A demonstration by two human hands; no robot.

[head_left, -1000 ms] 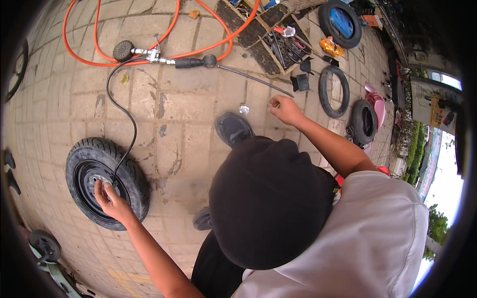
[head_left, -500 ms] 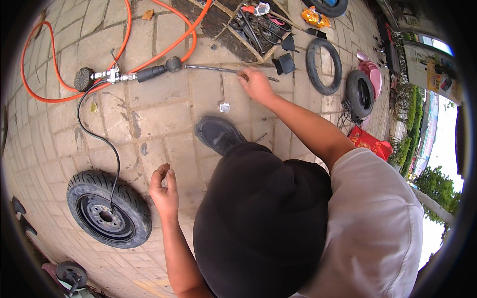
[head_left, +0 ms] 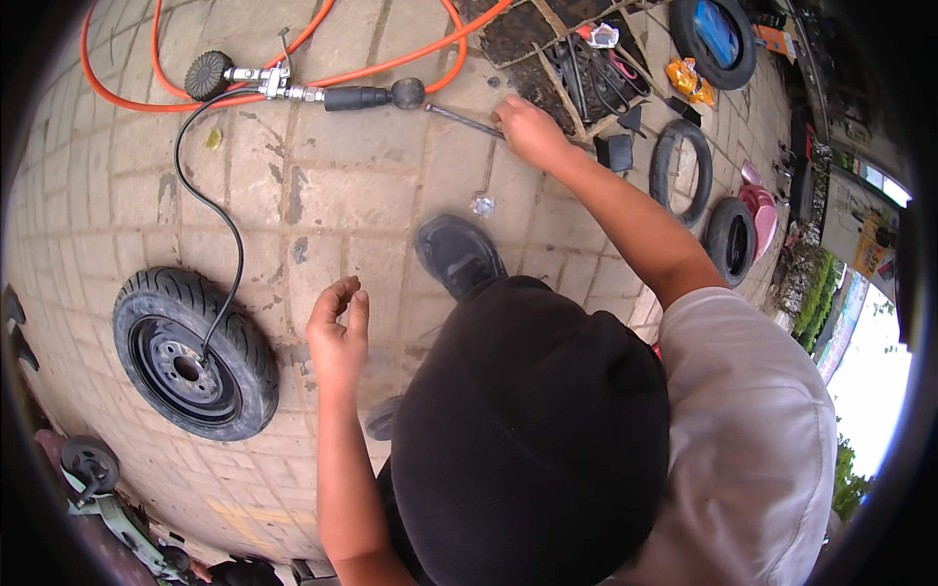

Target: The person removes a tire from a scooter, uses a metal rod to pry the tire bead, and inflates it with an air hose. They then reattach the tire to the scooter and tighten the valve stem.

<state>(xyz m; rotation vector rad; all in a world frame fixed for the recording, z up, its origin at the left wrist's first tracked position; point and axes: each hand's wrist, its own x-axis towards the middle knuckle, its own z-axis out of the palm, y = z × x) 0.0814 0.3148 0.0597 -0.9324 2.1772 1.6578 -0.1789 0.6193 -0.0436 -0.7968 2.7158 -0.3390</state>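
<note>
My right hand (head_left: pixel 531 132) reaches out at the upper middle, fingers closed on a long thin metal tire lever (head_left: pixel 459 119) that lies along the paving. Its far end passes behind the hand. My left hand (head_left: pixel 337 327) hovers over the bricks at centre left, fingers loosely curled and thumb apart, with nothing visible in it. To its left lies a small wheel with a black tire (head_left: pixel 249 376). A black hose (head_left: pixel 234 230) runs from that wheel to an inflator with a round gauge (head_left: pixel 208 76) and a black handle (head_left: pixel 357 99).
An orange air hose (head_left: pixel 127 103) loops across the top left. Past my right hand stands a divided tool box (head_left: pixel 547 54) holding tools. Loose tires (head_left: pixel 682 171) lie at the right, near pink panels (head_left: pixel 758 207). A thin bent rod (head_left: pixel 490 166) lies near my shoe (head_left: pixel 454 252).
The view has shifted, so the ground things sit higher in the picture, those at the top further right. My right hand has closed on the lever; the left stays raised, thumb further from the fingers.
</note>
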